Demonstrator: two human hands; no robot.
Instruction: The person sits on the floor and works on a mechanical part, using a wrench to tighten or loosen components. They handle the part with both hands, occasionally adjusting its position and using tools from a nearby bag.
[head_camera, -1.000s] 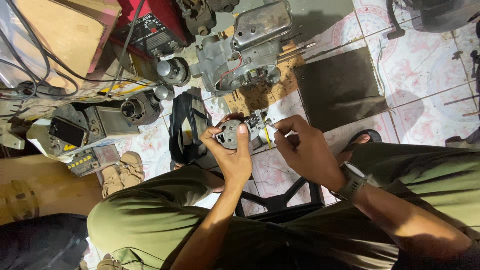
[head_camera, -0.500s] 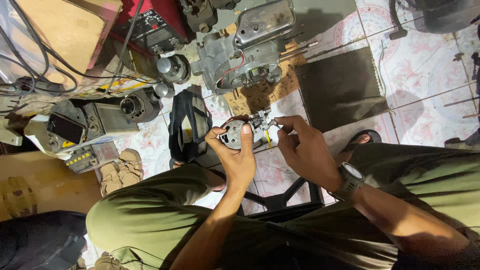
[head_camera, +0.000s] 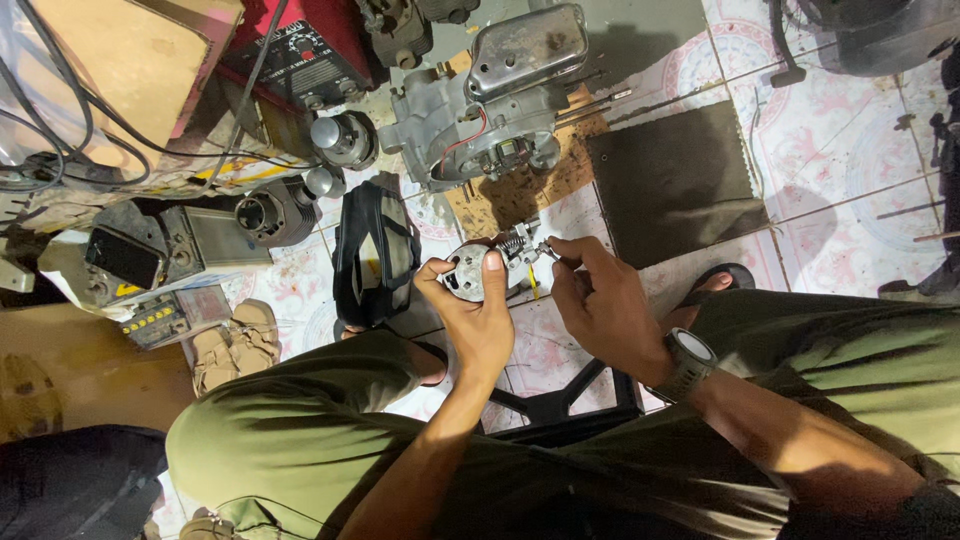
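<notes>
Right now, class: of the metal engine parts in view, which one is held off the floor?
The small round part with a spring, in the left hand; the big engine block sits on the floor.

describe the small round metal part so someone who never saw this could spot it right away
Start at the big grey engine block on the tiled floor and come down toward the seated person's knees. The left hand holds the small round metal part there, while the right hand works at its spring end. It alone is off the floor.
</notes>
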